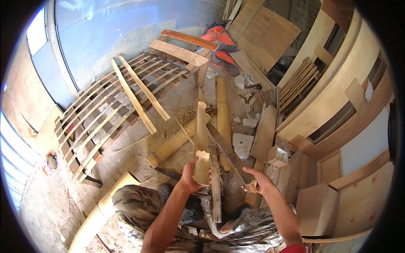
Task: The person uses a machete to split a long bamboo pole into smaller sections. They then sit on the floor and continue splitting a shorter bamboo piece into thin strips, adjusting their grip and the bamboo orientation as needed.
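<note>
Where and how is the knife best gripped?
Likely by the knife's thicker, rough handle, from the lower right, as the right hand has it: the long, flat blade slants up-left, away from that side.

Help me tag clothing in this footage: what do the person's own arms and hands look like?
The left hand and right hand wear no gloves. The left forearm and right forearm are bare, with no watch visible. Beyond the right one, a red sleeve shows.
</note>
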`<state>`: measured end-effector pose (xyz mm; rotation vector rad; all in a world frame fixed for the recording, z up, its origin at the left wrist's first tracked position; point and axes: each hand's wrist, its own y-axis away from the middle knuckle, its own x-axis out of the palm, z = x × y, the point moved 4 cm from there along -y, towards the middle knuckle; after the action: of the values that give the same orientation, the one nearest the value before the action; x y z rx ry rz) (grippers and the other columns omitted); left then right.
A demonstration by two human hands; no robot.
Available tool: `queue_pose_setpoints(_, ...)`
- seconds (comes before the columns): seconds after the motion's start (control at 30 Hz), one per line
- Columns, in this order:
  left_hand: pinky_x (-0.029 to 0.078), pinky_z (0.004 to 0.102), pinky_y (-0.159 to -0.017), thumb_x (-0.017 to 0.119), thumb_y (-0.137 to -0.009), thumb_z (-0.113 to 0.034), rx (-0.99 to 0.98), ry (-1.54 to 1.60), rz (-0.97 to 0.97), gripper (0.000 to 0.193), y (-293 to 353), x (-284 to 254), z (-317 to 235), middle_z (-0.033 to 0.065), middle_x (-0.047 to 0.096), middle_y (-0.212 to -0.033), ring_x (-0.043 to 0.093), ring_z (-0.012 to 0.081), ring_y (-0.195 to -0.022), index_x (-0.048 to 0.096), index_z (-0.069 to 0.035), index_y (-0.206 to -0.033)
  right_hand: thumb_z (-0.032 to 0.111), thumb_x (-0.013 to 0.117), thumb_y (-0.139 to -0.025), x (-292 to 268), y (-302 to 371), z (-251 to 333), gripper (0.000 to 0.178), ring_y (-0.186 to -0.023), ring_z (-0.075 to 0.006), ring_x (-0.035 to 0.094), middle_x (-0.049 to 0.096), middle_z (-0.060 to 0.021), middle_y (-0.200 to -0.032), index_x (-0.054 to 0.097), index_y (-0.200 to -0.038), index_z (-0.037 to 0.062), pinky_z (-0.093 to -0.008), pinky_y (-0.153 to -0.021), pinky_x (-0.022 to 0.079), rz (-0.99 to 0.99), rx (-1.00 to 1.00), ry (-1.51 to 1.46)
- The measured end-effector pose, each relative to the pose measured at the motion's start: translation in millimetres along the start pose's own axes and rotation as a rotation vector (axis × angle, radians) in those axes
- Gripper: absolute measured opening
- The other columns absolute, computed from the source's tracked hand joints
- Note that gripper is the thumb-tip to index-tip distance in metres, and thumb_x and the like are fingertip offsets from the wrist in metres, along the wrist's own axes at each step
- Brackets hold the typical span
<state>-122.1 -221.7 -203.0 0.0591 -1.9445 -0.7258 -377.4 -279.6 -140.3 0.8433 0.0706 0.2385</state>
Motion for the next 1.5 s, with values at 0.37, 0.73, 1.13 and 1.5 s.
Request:
queue_pose_setpoints(0.37, 0.048, 0.0494, -0.081, 0.047, -0.095, -0.054, -0.054, -0.008, -0.08, 0.053, 10, -24, 0, 0.0148, 0.062, -0.102, 0.061, 0.0308, -0.088, 0.056, -0.01, -0.123, 0.035, 0.077, -0.085, 12, 58, -55, 0.059, -0.096, -0.024, 0.065, 0.069, -0.0177, -0.108, 0.062, -0.121, -0.009, -0.0335, -0.084, 0.051, -0.185, -0.298, 0.235)
queue_pose_setpoints(0.73, 0.05, 0.0495, -0.081, 0.049, -0.093, -0.054, -0.091, 0.079, 0.156, 0.054, -9, -8, 24, 0.0183, 0.063, -0.101, 0.063, 0.0319, -0.088, 0.056, -0.01, -0.122, 0.035, 0.082, -0.074, 56, 15, -37, 0.089, -0.13, -0.0353, 0.051, 0.047, -0.0287, -0.142, 0.044, -0.143, -0.0062, -0.0402, -0.109, 0.041, -0.153, -0.558, 0.483)
queue_pose_setpoints(1.13, 0.049, 0.0479, -0.088, 0.049, -0.092, -0.064, -0.054, 0.12, 0.177, 0.062, -7, 11, 25, 0.0192, 0.063, -0.104, 0.062, 0.0318, -0.093, 0.057, -0.011, -0.123, 0.023, 0.083, -0.069, 73, -4, 64, 0.087, -0.116, -0.0327, 0.063, 0.062, -0.0225, -0.129, 0.045, -0.142, -0.0056, -0.0373, -0.1, 0.048, -0.44, -0.923, 0.455)
queue_pose_setpoints(1.5, 0.05, 0.0525, -0.086, 0.039, -0.091, -0.077, -0.077, 0.241, 0.182, 0.075, -8, -5, 21, 0.0203, 0.063, -0.106, 0.063, 0.0353, -0.093, 0.058, -0.013, -0.126, 0.017, 0.072, -0.07, 108, -141, 75, 0.065, -0.1, -0.0307, 0.064, 0.065, -0.0222, -0.117, 0.057, -0.128, -0.0078, -0.0393, -0.087, 0.051, -0.113, -0.384, 0.219)
